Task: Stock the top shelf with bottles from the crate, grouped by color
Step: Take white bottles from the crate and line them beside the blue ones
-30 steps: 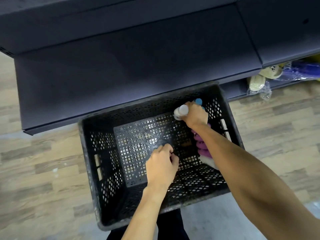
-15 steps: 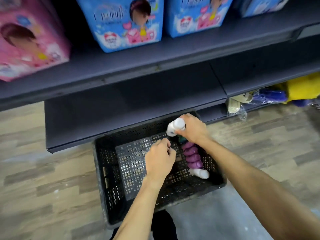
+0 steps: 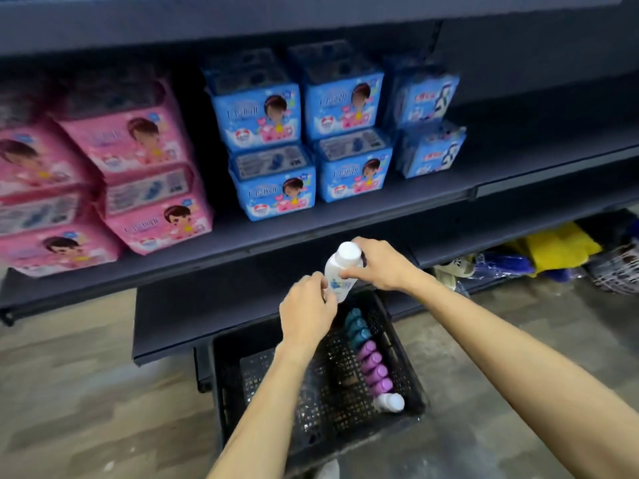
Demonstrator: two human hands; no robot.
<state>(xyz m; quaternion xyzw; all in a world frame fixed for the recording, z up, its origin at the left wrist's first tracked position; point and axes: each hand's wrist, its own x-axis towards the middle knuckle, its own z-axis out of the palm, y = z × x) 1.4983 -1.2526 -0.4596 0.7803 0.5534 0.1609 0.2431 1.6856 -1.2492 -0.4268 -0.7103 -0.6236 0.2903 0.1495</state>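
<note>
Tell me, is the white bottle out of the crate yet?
Out. The white bottle is held above the crate rim, right hand at its cap, left hand at its base.

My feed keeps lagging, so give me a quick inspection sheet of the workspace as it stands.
Surface: dark shelf bears pink packs and blue packs.
Job's things: white bottle held over black crate; teal bottles, purple bottles, one white-capped bottle inside.
Clutter: yellow and blue bagged goods low right.
Grips: right hand and left hand both on the white bottle.
Cables: nothing seen.
Surroundings: wood-look floor.
</note>
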